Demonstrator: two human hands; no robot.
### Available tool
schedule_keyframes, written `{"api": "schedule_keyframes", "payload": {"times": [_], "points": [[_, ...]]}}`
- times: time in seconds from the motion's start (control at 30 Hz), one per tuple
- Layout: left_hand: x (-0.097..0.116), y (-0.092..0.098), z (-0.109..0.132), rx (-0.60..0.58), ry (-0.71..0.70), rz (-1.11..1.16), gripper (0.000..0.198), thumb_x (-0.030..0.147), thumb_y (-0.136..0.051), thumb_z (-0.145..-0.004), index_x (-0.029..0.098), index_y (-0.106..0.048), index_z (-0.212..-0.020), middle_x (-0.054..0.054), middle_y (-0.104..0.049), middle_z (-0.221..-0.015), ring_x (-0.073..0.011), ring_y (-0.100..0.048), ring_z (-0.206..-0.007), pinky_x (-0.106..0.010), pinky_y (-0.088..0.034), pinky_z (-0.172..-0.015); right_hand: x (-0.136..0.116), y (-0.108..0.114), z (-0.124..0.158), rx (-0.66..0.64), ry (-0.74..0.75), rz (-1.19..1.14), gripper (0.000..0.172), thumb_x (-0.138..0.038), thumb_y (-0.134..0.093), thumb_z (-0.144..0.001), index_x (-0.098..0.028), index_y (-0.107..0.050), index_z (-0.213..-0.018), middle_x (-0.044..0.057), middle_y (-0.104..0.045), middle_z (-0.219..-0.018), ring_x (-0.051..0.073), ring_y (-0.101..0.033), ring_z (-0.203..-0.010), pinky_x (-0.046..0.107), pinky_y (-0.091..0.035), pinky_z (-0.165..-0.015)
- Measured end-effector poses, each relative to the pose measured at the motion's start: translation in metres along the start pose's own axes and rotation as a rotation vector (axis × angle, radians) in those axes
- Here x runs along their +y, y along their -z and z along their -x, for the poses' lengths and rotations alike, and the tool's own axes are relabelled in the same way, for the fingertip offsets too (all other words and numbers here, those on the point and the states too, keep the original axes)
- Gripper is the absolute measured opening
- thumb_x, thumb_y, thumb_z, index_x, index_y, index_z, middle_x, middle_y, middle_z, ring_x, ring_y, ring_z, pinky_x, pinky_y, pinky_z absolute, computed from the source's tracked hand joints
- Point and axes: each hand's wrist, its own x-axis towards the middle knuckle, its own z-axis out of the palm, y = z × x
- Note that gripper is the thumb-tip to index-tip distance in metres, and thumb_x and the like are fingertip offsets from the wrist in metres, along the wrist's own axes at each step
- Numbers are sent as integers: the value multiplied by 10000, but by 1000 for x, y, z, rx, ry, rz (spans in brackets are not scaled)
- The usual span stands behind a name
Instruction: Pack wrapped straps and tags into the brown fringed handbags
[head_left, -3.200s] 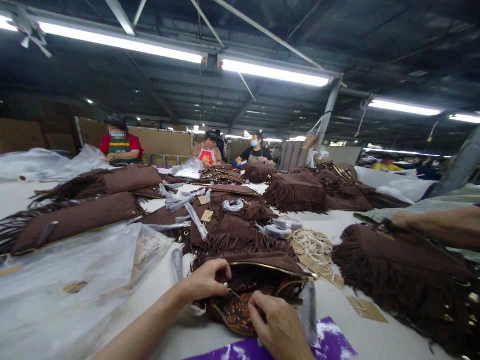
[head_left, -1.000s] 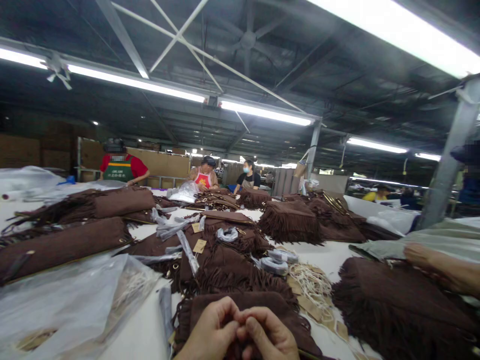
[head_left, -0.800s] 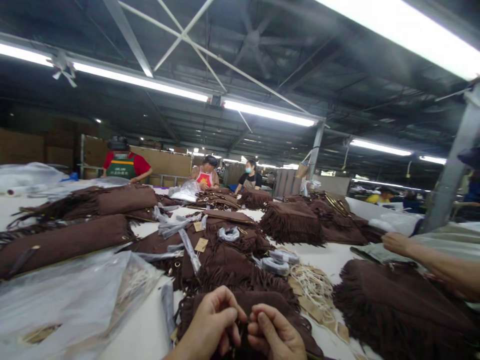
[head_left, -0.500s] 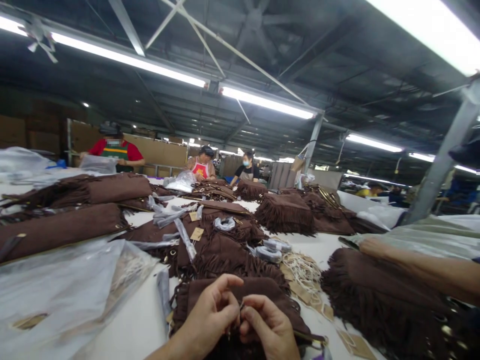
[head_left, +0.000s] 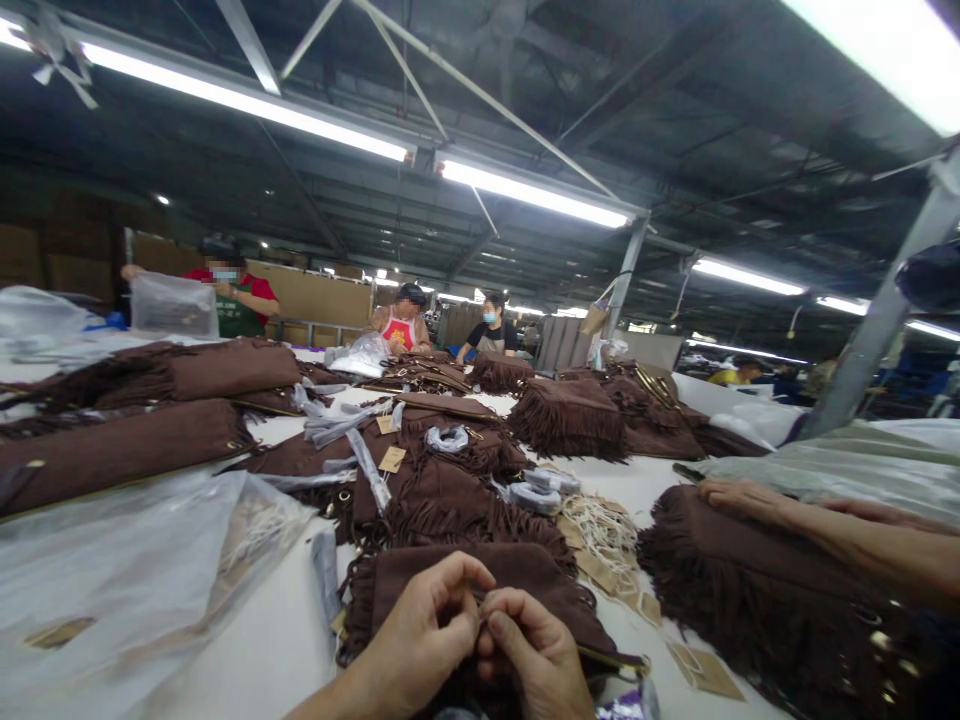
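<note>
A dark brown fringed bag [head_left: 517,565] with a zip lies on the table right in front of me. Over its near side my left hand [head_left: 431,630] and my right hand [head_left: 529,640] meet, fingertips pinched together. Whatever small thing sits between the fingers is too small and covered to name. At the bag's lower right the zip end [head_left: 634,662] sticks out, above a shiny purple scrap [head_left: 621,706]. Just right of the bag lie brown paper tags [head_left: 600,572] with a tangle of white strings [head_left: 604,530].
More brown fringed bags [head_left: 566,415] and plastic-wrapped straps [head_left: 367,470] cover the table ahead. A clear plastic bag [head_left: 150,580] lies at left. At right, a co-worker's hand [head_left: 750,500] rests on another fringed bag [head_left: 750,570]. Several people work across the table.
My hands keep pinching at nearly the same spot. The co-worker's hand at right has slid a little left along the fringed bag. Far left, a person has lifted a clear plastic bag.
</note>
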Motion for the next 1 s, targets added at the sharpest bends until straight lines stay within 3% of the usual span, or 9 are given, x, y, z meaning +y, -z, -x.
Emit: {"api": "schedule_keyframes", "payload": {"times": [0.23, 0.43, 0.6, 1.0], "points": [[-6, 0, -1, 36, -28, 20, 221, 188, -506, -725, 148, -557, -937, 46, -526, -629, -108, -485, -578, -219, -372, -560, 5, 5, -2, -60, 98, 80, 377, -513, -813, -678, -166, -668, -693, -15, -622, -545, 98, -526, -469, 194, -414, -482], [-5, 0, -2, 17, 0, 64, 241, 200, -507, -721, 153, -532, -956, 56, -528, -615, -101, -476, -558, -213, -365, -545, 15, 7, -3, -6, 223, 146, 337, -508, -763, -728, -187, -666, -690, -32, -575, -546, 122, -512, -506, 222, -431, -512], [-8, -1, -2, 31, -1, 10, 169, 210, -490, -729, 161, -526, -887, 53, -519, -601, -105, -467, -540, -216, -365, -529, 29, 10, -4, -24, 313, 176, 304, -469, -722, -776, -191, -665, -665, -25, -566, -602, 124, -514, -541, 217, -421, -527], [-16, -9, 3, 115, -51, -182, 128, 110, -431, -689, 184, -491, -776, 61, -444, -608, -108, -420, -579, -224, -301, -544, 39, 21, 2, -5, 570, 526, 212, -335, -586, -888, -224, -654, -721, -20, -599, -683, 135, -546, -629, 207, -429, -619]]}}
